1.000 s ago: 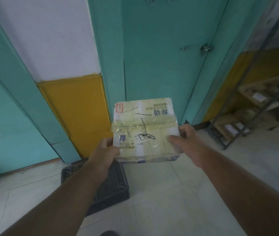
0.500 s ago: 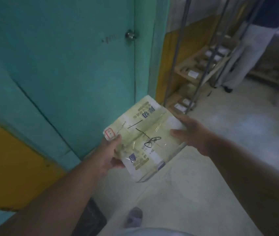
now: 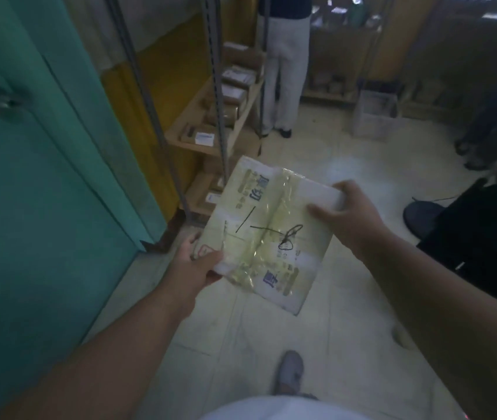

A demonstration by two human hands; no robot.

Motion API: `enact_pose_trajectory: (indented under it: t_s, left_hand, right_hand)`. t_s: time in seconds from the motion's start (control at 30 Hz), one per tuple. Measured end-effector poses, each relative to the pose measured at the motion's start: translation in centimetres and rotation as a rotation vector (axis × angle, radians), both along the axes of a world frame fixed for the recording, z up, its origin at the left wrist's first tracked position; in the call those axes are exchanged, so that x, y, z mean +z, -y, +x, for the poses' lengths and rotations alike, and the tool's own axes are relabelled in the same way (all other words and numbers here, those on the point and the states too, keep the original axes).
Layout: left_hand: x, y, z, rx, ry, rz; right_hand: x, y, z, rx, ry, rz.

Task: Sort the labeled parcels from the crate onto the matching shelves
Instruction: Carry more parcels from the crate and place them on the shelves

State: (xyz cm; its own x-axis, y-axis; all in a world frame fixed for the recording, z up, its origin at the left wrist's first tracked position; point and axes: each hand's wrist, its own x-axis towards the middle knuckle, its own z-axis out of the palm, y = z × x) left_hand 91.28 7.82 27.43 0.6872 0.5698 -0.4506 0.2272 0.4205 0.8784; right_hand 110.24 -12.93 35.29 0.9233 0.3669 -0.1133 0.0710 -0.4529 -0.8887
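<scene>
Left hand (image 3: 194, 263) pinches the near-left corner of the parcel (image 3: 267, 234), thumb on top, fingers under. Right hand (image 3: 351, 212) grips the far-right edge, thumb across the top face, fingers curled round the side. Parcel is held in the air btwn both hands, tilted, above the floor, well short of the shelves. It's wrapped in pale printed paper w/ glossy clear tape and black marker scrawl on top; can't read the mark w/ confidence.

Ahead-left stands the metal shelf rack (image 3: 210, 122) w/ wooden boards, several labeled boxes on them already. A second person (image 3: 283, 71) stands just beyond the rack. Teal door (image 3: 28, 192) at left; pale crate (image 3: 374, 116) on the floor further back.

Step in hand, as I judge it: carry to the rack. To do it well: keep both grips till the board is under the parcel, check the marker label vs the shelf, mind the slick tape, pick a bare spot on the board, steer clear of the other person.
</scene>
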Motion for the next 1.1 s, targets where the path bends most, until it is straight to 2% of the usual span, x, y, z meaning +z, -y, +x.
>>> enact_pose_trajectory:
  t_s: [0.07, 0.2, 0.37, 0.43, 0.57, 0.83, 1.1]
  left_hand:
    - [0.3, 0.4, 4.4, -0.096, -0.035, 0.093]
    - [1.1, 0.1, 11.5, -0.092, -0.070, 0.208]
    - [0.3, -2.3, 19.4, -0.174, -0.175, 0.399]
    - [-0.4, -4.0, 23.5, -0.230, -0.175, 0.401]
    - [-1.0, -6.6, 34.6, -0.404, -0.163, 0.434]
    - [1.3, -6.5, 57.0, -0.589, -0.146, 0.648]
    - [-0.8, -5.9, 71.9, -0.578, -0.112, 0.814]
  right_hand:
    - [0.3, 0.2, 4.0, 0.051, 0.028, -0.103]
    - [1.7, -0.8, 11.9, 0.147, 0.127, -0.267]
    - [1.1, -3.7, 21.1, 0.161, 0.182, -0.294]
    - [0.0, -5.2, 25.2, 0.149, 0.197, -0.295]
    - [-0.5, -6.2, 34.0, 0.032, 0.233, -0.335]
    - [0.6, -1.5, 49.7, -0.242, 0.301, -0.392]
    - [-2.3, -1.7, 68.8, -0.038, 0.257, -0.410]
